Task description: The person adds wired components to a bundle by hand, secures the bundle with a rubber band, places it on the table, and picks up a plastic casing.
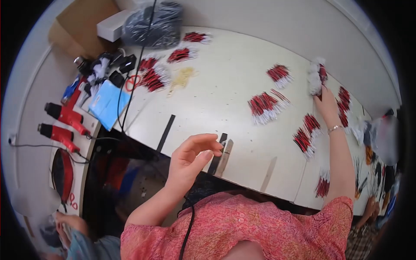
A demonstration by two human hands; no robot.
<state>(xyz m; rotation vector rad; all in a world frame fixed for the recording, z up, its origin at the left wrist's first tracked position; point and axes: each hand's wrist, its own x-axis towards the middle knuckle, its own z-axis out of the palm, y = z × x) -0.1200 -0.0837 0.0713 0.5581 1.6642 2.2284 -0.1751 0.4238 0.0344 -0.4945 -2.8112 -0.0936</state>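
Note:
My left hand (193, 154) hovers over the front of the white table, its fingers curved and apart from the thumb, with nothing visible in it. At the far right, my right hand (326, 104) is stretched toward the back edge, fingers closed on a bundle of red and black wires (323, 73) with white ends; the fingertips are partly hidden. To its left lie two wire bundles, one (279, 74) farther back and a wider one (264, 106) with a few loose strands. Closer to me are more wire bundles (305, 136).
More wire bundles (154, 79) and yellowish bands (183, 79) lie at the back left, near a plastic-wrapped dark bundle (154, 26). Two red heat guns (65, 117) rest on a left side table. People sit at lower left and right. A black cable hangs down at left.

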